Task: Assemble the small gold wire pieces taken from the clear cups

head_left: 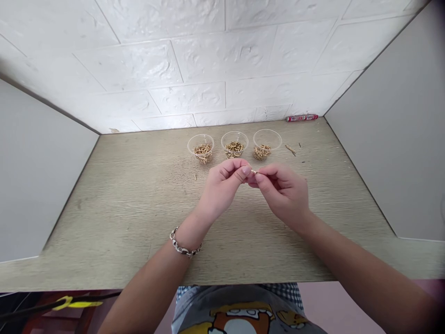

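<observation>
My left hand (227, 183) and my right hand (285, 192) meet over the middle of the table, thumbs and fingertips pinched. Between them is a small brass-coloured metal pin (254, 172), gripped at its left end by the left fingers and at its right end by the right ones. The fingertips hide most of it, so I cannot tell whether it is one piece or two. Just behind the hands stand three clear plastic cups: a left cup (200, 138), a middle cup (235, 134) and a right cup (267, 133), each with many small brass-coloured pieces inside.
A single small pin (195, 177) lies left of my hands. Several loose pins (290, 149) rest right of the cups. Against the white brick wall (198, 99) lies a red pen (301, 118). Grey panels (392, 139) border the wooden table (121, 208) on both sides.
</observation>
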The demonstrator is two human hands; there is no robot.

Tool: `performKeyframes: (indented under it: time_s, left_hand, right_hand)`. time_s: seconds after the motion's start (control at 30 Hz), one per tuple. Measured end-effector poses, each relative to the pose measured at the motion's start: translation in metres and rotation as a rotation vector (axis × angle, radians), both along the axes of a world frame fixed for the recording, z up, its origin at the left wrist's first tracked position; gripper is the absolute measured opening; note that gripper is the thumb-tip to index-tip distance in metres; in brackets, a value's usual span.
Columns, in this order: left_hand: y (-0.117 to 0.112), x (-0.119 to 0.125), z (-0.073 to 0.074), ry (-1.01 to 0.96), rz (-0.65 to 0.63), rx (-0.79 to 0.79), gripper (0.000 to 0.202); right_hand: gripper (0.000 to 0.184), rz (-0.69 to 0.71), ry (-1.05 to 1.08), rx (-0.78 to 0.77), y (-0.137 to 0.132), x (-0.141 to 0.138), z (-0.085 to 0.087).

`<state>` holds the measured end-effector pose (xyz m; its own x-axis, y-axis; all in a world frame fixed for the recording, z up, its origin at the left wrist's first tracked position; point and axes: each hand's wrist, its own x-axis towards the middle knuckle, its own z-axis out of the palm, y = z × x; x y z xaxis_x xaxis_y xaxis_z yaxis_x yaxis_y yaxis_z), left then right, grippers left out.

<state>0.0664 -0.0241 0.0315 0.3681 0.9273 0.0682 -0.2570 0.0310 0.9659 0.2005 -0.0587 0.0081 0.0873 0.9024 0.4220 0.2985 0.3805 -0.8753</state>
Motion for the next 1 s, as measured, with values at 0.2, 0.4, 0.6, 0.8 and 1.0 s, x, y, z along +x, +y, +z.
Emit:
performKeyframes:
  time_s: [0.2,0.4,0.6,0.8,1.0]
  left_hand:
    - [0.002,-0.001,-0.001,0.042,-0.007,0.036,0.015]
    - [0.005,-0.004,-0.004,0.205,0.034,0.169,0.015]
    - [0.007,-0.011,-0.002,0.538,0.126,0.425,0.017]
    - [0.009,-0.013,0.001,0.709,0.151,0.598,0.014]
    - [0.009,-0.015,0.002,0.767,0.143,0.669,0.013]
  right_hand:
    - [0.007,0.003,-0.005,-0.004,0.0,0.0,0.0]
    - [0.009,-0.034,-0.135,0.017,0.002,0.0,0.007]
    - [0.008,-0.062,-0.325,0.113,0.004,0.001,0.007]
    - [0.01,-0.079,-0.465,0.228,0.006,0.005,0.001]
    - [0.012,-0.101,-0.614,0.364,0.008,0.006,-0.002]
